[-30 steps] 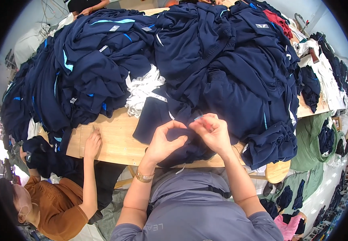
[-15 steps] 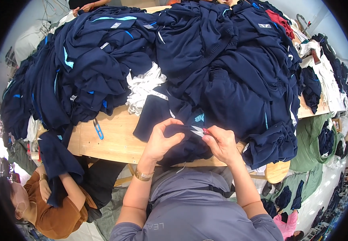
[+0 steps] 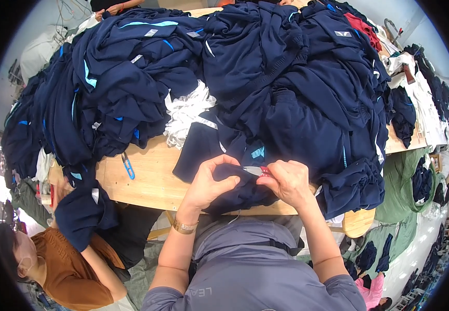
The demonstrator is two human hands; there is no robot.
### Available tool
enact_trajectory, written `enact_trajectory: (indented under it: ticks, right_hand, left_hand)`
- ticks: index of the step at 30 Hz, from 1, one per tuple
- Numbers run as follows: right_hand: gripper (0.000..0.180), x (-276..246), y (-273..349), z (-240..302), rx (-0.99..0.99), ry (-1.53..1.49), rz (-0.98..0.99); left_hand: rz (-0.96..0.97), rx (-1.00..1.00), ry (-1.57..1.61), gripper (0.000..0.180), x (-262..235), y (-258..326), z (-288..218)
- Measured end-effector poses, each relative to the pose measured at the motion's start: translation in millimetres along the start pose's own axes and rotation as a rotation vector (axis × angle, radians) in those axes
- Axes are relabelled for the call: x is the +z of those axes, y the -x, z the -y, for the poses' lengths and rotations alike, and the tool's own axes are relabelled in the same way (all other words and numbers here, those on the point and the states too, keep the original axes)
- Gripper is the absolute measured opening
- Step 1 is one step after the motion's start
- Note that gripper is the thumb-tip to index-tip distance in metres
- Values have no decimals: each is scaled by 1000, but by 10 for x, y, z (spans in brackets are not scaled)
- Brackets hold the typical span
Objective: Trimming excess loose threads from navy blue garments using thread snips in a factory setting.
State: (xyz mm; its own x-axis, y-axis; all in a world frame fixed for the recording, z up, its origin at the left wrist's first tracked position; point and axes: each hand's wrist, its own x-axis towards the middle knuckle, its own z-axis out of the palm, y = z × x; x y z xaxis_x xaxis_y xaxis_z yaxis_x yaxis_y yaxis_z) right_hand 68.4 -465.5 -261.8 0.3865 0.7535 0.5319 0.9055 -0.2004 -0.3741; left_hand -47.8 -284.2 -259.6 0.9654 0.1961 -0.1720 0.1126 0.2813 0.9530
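Note:
My left hand [image 3: 208, 184] is pinched on the edge of a navy garment [image 3: 242, 194], thumb and fingers closed on the fabric. In my right hand [image 3: 289, 181] is a pair of thread snips [image 3: 255, 170] with red handles and pale metal blades. The blades point left and lie against the fabric edge, close to my left fingertips. Whether they are cutting a thread cannot be made out. A light blue patch [image 3: 257, 152] shows on the navy cloth just beyond the blades. The garment hangs over the table's near edge in front of me.
Large heaps of navy garments [image 3: 131, 78] cover the wooden table [image 3: 147, 181]. A bundle of white strips [image 3: 185, 116] lies between them. Blue-handled snips [image 3: 128, 167] rest at left. A co-worker in brown [image 3: 69, 264] sits at the left with a navy garment [image 3: 87, 212].
My right hand has shifted slightly, bringing the snips a little left, while my left hand stays nearly in place. The co-worker at left has moved their navy garment and arm.

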Motion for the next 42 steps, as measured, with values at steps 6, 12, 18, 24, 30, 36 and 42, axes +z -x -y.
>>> enact_trajectory:
  ticks: [6, 12, 18, 24, 30, 36, 42]
  right_hand:
    - [35, -3, -32, -2, -23, 4, 10]
    - [35, 37, -57, -22, -45, -3, -18]
    - [35, 76, 0, -54, -3, -41, -69]
    - [35, 35, 1, -37, -4, -47, -10]
    - [35, 21, -44, -20, -26, -48, -11]
    - [27, 132, 18, -49, 139, -263, -118]
    - [29, 343, 387, -458, 774, -1046, -381]
  left_hand:
    - [3, 14, -42, 20, 14, -9, -16]
    - [-9, 29, -97, 20, 0, -9, -22]
    - [-1, 29, -86, 20, -8, -2, -53]
    - [-4, 36, -108, 20, -4, -11, -54]
    - [-7, 27, -131, 20, 19, -7, -85]
    - [-10, 51, -169, 19, 0, 4, -69]
    - [-148, 62, -234, 15, -198, 56, -126]
